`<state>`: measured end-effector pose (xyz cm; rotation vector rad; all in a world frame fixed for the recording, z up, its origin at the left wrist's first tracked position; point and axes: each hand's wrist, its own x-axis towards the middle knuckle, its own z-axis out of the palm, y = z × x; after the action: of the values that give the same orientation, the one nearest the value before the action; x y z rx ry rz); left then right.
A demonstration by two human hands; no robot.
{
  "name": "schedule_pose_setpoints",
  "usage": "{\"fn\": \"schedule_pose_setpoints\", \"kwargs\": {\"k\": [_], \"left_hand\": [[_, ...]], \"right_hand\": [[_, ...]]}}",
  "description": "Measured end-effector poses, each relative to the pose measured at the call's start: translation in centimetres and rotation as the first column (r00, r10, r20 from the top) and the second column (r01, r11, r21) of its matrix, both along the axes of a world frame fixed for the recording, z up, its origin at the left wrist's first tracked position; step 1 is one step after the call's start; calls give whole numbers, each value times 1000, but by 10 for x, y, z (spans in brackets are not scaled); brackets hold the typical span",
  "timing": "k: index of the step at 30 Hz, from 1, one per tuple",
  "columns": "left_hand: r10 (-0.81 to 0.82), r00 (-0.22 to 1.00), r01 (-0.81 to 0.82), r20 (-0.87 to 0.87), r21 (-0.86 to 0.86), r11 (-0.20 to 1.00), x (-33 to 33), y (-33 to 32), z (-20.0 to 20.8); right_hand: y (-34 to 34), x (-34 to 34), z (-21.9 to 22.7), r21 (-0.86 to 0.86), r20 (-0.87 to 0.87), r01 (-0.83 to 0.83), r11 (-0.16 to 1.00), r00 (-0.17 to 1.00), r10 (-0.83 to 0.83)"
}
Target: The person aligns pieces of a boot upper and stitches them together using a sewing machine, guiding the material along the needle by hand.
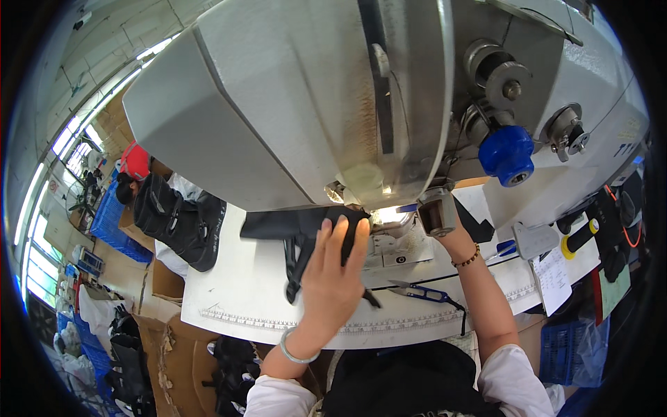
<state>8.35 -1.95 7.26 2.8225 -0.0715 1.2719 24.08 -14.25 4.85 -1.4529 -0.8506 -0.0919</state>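
Note:
My left hand [332, 278] lies on a black fabric piece [278, 224] with straps hanging from it, at the needle area of a grey sewing machine [278, 90]. Its fingers are stretched out flat over the cloth, slightly apart; the thumb is not visible. The piece's right end reaches the lit spot beside the metal presser area [392, 229]. My right hand [455, 236] reaches up on the right of the needle area, its fingers mostly hidden behind a round metal machine part [436, 212]. What it touches cannot be seen.
Blue-handled thread snips [424, 293] lie on the white table [229, 292] before the machine. A black boot [177, 222] stands at its left edge. A yellow-ended thread spool [580, 240] and a paper sheet [552, 278] are at right. A cardboard box [177, 361] sits below left.

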Motion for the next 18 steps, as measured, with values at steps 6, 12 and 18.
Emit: {"fn": "schedule_pose_setpoints", "kwargs": {"k": [6,12,18], "left_hand": [[55,998,-56,29,27,998,-1,-5,-5],[70,996,-71,51,20,997,0,-3,-5],[-243,967,226,-71,-195,954,-11,32,20]], "right_hand": [[4,-2,2,-99,218,136,986,970,-112],[-1,-11,8,-156,246,193,969,957,-151],[-3,-29,3,53,212,371,927,903,-373]]}}
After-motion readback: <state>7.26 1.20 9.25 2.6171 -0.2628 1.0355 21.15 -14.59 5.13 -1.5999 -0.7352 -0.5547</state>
